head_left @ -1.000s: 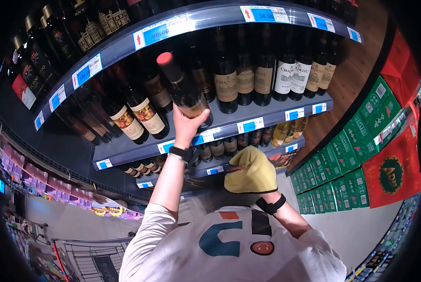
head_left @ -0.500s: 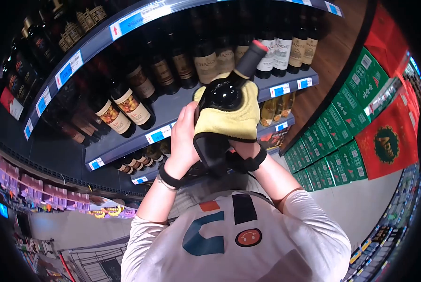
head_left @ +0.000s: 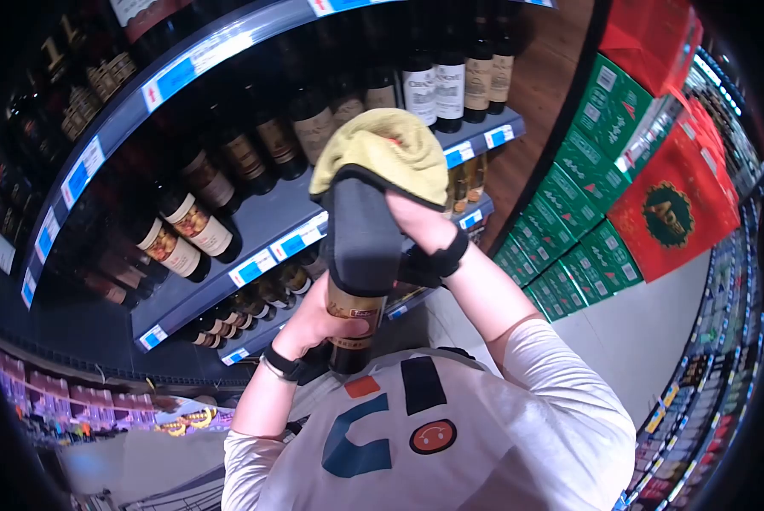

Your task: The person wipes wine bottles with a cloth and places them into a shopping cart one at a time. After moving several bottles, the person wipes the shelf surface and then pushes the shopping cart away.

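Observation:
A wine bottle (head_left: 352, 353) is held in front of my chest, its base toward me and its upper part tilted away toward the shelf. My left hand (head_left: 318, 322) wraps around its lower body, over a gold-brown label. A yellow cloth (head_left: 382, 153) with a dark grey side and black edging drapes over the neck and shoulder, hiding most of them. Through the cloth, my right hand (head_left: 418, 223) grips the bottle's upper part; its fingers are mostly covered.
Rows of wine bottles (head_left: 198, 230) stand on the dark shelf (head_left: 275, 204) ahead, with price tags along its edge. More bottles lie on a lower shelf. Stacked green cartons (head_left: 582, 196) and a red gift bag (head_left: 676, 209) are at the right.
The bottle has turned so its base faces me. My left hand moved down onto its lower body, while the cloth now covers the neck under my right hand. The view shifted slightly.

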### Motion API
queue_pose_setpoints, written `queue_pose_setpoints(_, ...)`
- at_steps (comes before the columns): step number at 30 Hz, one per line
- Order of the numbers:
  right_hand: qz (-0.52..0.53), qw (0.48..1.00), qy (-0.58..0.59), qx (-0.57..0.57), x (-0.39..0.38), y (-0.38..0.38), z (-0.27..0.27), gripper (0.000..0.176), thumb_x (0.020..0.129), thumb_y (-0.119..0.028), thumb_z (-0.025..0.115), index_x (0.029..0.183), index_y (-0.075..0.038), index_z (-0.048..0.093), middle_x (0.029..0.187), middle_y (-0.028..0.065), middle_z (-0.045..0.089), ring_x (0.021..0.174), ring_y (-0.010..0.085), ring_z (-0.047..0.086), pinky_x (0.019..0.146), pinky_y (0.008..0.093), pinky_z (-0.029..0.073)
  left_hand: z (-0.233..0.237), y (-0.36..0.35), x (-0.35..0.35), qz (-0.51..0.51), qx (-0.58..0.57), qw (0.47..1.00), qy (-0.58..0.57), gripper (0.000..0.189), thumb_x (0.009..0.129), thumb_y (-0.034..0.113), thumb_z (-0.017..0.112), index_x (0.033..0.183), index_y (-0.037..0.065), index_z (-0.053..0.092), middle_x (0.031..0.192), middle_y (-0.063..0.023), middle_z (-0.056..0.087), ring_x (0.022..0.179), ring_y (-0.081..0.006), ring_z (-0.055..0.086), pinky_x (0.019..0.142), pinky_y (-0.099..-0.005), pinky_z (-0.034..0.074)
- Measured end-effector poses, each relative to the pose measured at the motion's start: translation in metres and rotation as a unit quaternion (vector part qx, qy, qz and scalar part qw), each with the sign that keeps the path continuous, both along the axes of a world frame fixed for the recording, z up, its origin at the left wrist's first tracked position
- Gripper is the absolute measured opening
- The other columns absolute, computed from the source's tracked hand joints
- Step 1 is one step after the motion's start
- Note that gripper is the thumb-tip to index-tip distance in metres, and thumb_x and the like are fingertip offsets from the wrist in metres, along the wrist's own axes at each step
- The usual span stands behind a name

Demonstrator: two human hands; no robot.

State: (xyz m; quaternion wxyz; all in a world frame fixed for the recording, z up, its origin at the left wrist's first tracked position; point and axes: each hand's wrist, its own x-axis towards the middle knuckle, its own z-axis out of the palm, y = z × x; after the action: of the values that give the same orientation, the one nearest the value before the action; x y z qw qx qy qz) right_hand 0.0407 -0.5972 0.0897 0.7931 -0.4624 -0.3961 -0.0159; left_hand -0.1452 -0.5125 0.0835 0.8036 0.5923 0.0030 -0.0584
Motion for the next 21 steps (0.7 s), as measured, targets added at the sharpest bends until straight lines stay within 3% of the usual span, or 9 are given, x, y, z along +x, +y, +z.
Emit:
queue_pose_setpoints(1, -0.136, 0.981, -0.114, -0.072, -0.002, -0.001, 0.001, 0.028, 0.088, -0.003, 0.06, 0.116, -0.001, 0.06, 0.111, 0.0095, 0.065, 0.101, 0.0181, 0.063, 0.09, 0.0284, 0.05, -0.003, 0.0, -0.001, 0.034, 0.069, 0.997, -0.007, 0.077, 0.057, 0.011, 0.083, 0.125, 0.004, 0.048, 0.113, -0.0066, 0.06, 0.103, -0.0161, 0.058, 0.091, -0.0329, 0.046)
queue_pose_setpoints(2, -0.036, 0.998, -0.024, -0.045, -0.01, -0.008, 0.006, 0.029, 0.086, -0.003, 0.06, 0.115, -0.001, 0.061, 0.112, 0.0111, 0.065, 0.104, 0.0198, 0.063, 0.093, 0.0302, 0.048, -0.006, 0.001, -0.003, 0.07, 0.138, 0.988, -0.015, 0.079, 0.058, 0.012, 0.084, 0.127, 0.004, 0.047, 0.116, -0.0067, 0.059, 0.106, -0.0159, 0.057, 0.093, -0.0328, 0.044)
queue_pose_setpoints(3, -0.033, 0.995, -0.045, -0.079, -0.011, -0.013, 0.01, 0.036, 0.085, -0.004, 0.062, 0.12, -0.001, 0.057, 0.12, 0.0114, 0.061, 0.111, 0.021, 0.059, 0.097, 0.0323, 0.046, -0.008, 0.001, -0.003, 0.108, 0.206, 0.972, -0.025, 0.08, 0.058, 0.012, 0.085, 0.128, 0.005, 0.046, 0.12, -0.0068, 0.058, 0.109, -0.0157, 0.055, 0.095, -0.0328, 0.043)
queue_pose_setpoints(8, 0.011, 0.988, -0.114, -0.099, -0.029, -0.014, 0.02, 0.038, 0.085, -0.005, 0.062, 0.122, -0.001, 0.056, 0.121, 0.0118, 0.06, 0.113, 0.0218, 0.058, 0.098, 0.0329, 0.045, -0.005, -0.007, -0.002, 0.226, 0.262, 0.936, -0.071, 0.077, 0.058, 0.011, 0.085, 0.125, 0.004, 0.047, 0.113, -0.0058, 0.06, 0.104, -0.0168, 0.057, 0.094, -0.0327, 0.044)
queue_pose_setpoints(11, 0.013, 0.981, -0.166, -0.098, -0.054, -0.01, 0.017, 0.039, 0.085, -0.005, 0.062, 0.123, -0.001, 0.054, 0.122, 0.012, 0.059, 0.114, 0.0223, 0.057, 0.098, 0.0332, 0.044, -0.034, 0.018, -0.008, 0.252, 0.154, 0.955, -0.04, 0.081, 0.06, 0.006, 0.083, 0.129, 0.003, 0.043, 0.118, -0.0069, 0.058, 0.107, -0.0186, 0.057, 0.094, -0.0332, 0.044)
queue_pose_setpoints(13, -0.005, 0.979, -0.189, -0.081, -0.069, -0.009, 0.009, 0.04, 0.085, -0.006, 0.062, 0.124, -0.001, 0.054, 0.123, 0.0122, 0.058, 0.114, 0.0226, 0.057, 0.099, 0.0334, 0.044, -0.046, 0.023, -0.009, 0.347, 0.025, 0.929, -0.123, 0.077, 0.062, 0.002, 0.081, 0.13, 0.001, 0.043, 0.119, -0.0091, 0.058, 0.107, -0.0201, 0.057, 0.094, -0.0336, 0.044)
queue_pose_setpoints(17, -0.055, 0.975, -0.212, -0.025, -0.086, -0.012, -0.001, 0.042, 0.085, -0.006, 0.062, 0.126, -0.001, 0.052, 0.125, 0.0125, 0.057, 0.115, 0.0232, 0.056, 0.1, 0.0339, 0.043, 0.012, 0.009, -0.003, 0.341, 0.142, 0.902, -0.222, 0.071, 0.067, 0.017, 0.081, 0.125, -0.003, 0.046, 0.116, -0.0126, 0.058, 0.104, -0.0206, 0.059, 0.095, -0.0347, 0.044)
queue_pose_setpoints(19, -0.067, 0.974, -0.217, -0.013, -0.09, -0.016, -0.003, 0.043, 0.085, -0.007, 0.062, 0.126, -0.001, 0.052, 0.125, 0.0126, 0.057, 0.116, 0.0235, 0.055, 0.1, 0.0341, 0.043, 0.011, 0.008, -0.006, 0.335, 0.194, 0.877, -0.284, 0.061, 0.081, 0.016, 0.068, 0.131, -0.002, 0.039, 0.121, -0.0137, 0.054, 0.107, -0.0218, 0.057, 0.094, -0.0352, 0.045)
queue_pose_setpoints(21, -0.079, 0.971, -0.225, -0.006, -0.094, -0.017, -0.004, 0.044, 0.085, -0.007, 0.062, 0.127, -0.001, 0.051, 0.126, 0.0128, 0.056, 0.117, 0.0238, 0.055, 0.1, 0.0343, 0.042, 0.008, 0.008, -0.01, 0.346, 0.135, 0.88, -0.295, 0.059, 0.082, 0.013, 0.064, 0.132, -0.003, 0.037, 0.122, -0.0152, 0.053, 0.108, -0.0222, 0.056, 0.095, -0.0357, 0.044)
